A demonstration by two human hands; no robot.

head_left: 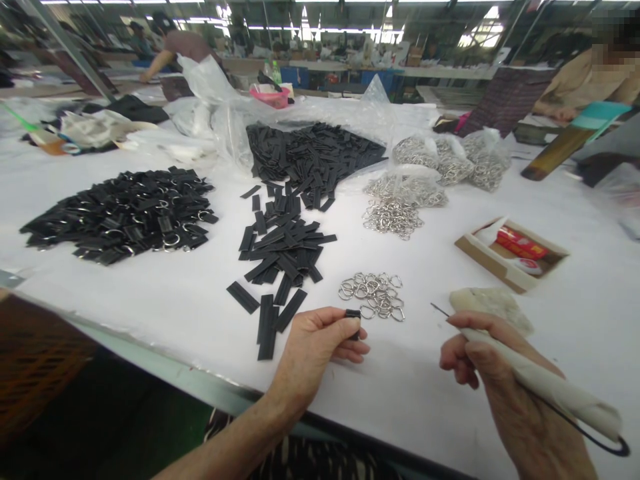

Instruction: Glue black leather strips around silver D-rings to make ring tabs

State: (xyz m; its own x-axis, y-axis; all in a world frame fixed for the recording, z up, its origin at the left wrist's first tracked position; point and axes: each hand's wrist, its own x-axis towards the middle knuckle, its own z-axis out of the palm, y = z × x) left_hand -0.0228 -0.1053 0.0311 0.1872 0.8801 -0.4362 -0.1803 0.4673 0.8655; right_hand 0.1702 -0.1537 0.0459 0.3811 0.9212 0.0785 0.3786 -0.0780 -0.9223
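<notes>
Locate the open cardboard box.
In the head view, the open cardboard box rests right of centre on the white table, just beyond the pale block near the right hand.

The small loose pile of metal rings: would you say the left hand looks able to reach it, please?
Probably yes: the metal rings lie close beyond the left hand, with no barrier visible between them, though that hand is already pinching a black strip.
</notes>
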